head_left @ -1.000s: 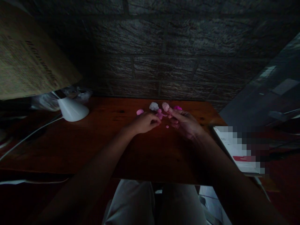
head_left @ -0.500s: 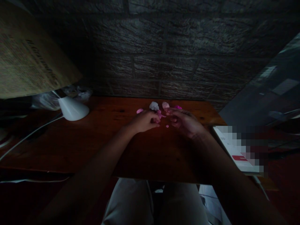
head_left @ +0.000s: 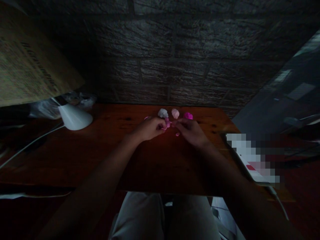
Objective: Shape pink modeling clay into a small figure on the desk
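My left hand (head_left: pixel 151 129) is closed round a piece of pink modelling clay (head_left: pixel 167 123), which shows past the thumb and fingertips. From the right, my right hand (head_left: pixel 192 132) pinches the thin end of that same piece. Just under the right fingertips a small pink bit (head_left: pixel 177 134) lies on the table. Behind the hands sit a white lump (head_left: pixel 163 113), a pale pink lump (head_left: pixel 175 113) and a magenta lump (head_left: pixel 188 115). Another pink piece (head_left: pixel 146 117) is mostly hidden by my left hand.
The wooden table (head_left: pixel 112 143) meets a dark brick wall (head_left: pixel 155 73). At the left stands a lamp with a white base (head_left: pixel 75 117) and a printed paper shade (head_left: pixel 32 66); its cord trails across the table. A flat white object (head_left: pixel 262 176), partly blurred out, lies at the right edge.
My right hand has moved in and its fingers have closed on the end of the pink clay. The pale pink and magenta lumps now show more fully. The view has shifted slightly.
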Tool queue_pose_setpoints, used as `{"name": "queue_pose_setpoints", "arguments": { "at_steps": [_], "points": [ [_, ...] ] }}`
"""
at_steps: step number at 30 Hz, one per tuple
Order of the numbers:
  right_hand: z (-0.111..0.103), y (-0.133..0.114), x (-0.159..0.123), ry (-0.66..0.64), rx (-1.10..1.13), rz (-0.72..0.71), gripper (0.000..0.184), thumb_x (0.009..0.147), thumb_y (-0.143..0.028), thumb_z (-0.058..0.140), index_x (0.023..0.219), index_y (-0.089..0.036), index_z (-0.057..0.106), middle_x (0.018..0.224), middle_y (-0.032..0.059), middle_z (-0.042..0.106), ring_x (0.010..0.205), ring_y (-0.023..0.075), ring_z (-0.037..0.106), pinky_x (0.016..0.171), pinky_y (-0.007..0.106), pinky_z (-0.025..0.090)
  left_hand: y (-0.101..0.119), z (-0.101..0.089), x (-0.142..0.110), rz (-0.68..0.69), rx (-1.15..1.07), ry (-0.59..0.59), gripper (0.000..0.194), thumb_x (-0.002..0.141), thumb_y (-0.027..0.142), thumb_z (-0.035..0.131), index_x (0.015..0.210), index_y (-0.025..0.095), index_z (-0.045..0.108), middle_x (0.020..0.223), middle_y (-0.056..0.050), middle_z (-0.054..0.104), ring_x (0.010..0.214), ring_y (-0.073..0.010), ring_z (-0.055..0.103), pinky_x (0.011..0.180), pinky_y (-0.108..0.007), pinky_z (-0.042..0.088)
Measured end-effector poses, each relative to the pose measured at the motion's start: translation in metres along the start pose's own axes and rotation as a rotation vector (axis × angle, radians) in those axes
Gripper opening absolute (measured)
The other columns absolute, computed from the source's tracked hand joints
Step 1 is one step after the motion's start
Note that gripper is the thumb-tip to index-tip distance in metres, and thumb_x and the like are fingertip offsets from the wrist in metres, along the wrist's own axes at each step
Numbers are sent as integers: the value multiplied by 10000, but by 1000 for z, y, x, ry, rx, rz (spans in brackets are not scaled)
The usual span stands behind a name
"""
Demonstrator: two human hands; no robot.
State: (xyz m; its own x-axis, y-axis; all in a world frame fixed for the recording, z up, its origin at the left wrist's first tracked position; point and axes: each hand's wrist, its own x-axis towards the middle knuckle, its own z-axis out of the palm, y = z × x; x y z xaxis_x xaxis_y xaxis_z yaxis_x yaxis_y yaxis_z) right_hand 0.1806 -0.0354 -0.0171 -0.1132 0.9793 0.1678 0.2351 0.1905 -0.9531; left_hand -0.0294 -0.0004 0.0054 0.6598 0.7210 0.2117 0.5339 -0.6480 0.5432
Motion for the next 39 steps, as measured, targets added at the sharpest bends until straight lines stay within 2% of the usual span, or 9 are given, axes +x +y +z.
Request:
{"name": "queue_pose_setpoints", "arguments": {
  "at_steps": [7,11,16,20,25,29,34,37,39],
  "points": [
    [6,-1,-2,-92,39,-61,380,889,-581,672,912,-213,764,894,43,755,619,140,644,569,280,570,0,4,1,-23,-30,-8,131,867,110,659,980,173,678,921,-45,780,852,-166,719,818,-302,528],
    [8,0,-2,-132,7,-57,373,909,-560,665,965,-208,773,919,47,770,576,118,634,532,250,541,3,2,1,-17,11,-24,155,828,67,650,926,174,703,911,-40,779,828,-166,716,795,-299,513],
    [5,-4,-2,-102,48,-25,358,855,-567,727,944,-230,809,984,59,784,701,154,660,583,274,571,4,-9,-2,-33,28,-18,173,802,50,628,870,175,726,910,-41,773,811,-160,695,762,-291,502],
    [1,-7,-3,-63,107,15,325,787,-520,803,953,-242,828,1011,60,792,792,182,663,618,289,559,0,-19,-5,-70,-91,-2,140,835,103,622,910,160,726,929,-51,768,814,-148,689,744,-268,507],
    [-2,-10,-4,-75,140,61,297,739,-465,846,943,-249,837,983,47,798,737,158,632,621,292,525,-2,-21,-6,-110,-113,-183,121,807,128,664,896,163,739,826,-22,742,733,-127,657,703,-247,475],
    [-1,-12,-5,-96,129,35,316,759,-502,827,929,-235,838,947,55,797,771,173,639,614,284,512,-1,-22,-7,-120,-38,-186,189,783,90,624,895,165,756,877,-28,738,761,-135,646,734,-268,460],
    [0,-13,-6,-67,124,44,374,727,-548,841,913,-224,836,897,42,784,688,139,596,601,276,496,-1,-22,-8,-152,-62,-240,126,812,196,674,897,167,762,850,-32,738,766,-155,658,743,-282,469],
    [0,-13,-6,-75,122,36,371,740,-559,834,887,-219,829,867,35,762,678,133,589,608,280,488,-1,-24,-8,-152,-67,-204,93,819,236,690,853,182,756,828,-30,748,751,-159,670,715,-273,477],
    [0,-13,-6,-64,129,36,360,749,-557,832,868,-217,819,841,32,746,668,132,588,606,287,482,-4,-29,-9,-161,-53,-125,108,833,259,678,870,193,756,854,-34,766,764,-166,681,708,-274,485]
  ]
}}
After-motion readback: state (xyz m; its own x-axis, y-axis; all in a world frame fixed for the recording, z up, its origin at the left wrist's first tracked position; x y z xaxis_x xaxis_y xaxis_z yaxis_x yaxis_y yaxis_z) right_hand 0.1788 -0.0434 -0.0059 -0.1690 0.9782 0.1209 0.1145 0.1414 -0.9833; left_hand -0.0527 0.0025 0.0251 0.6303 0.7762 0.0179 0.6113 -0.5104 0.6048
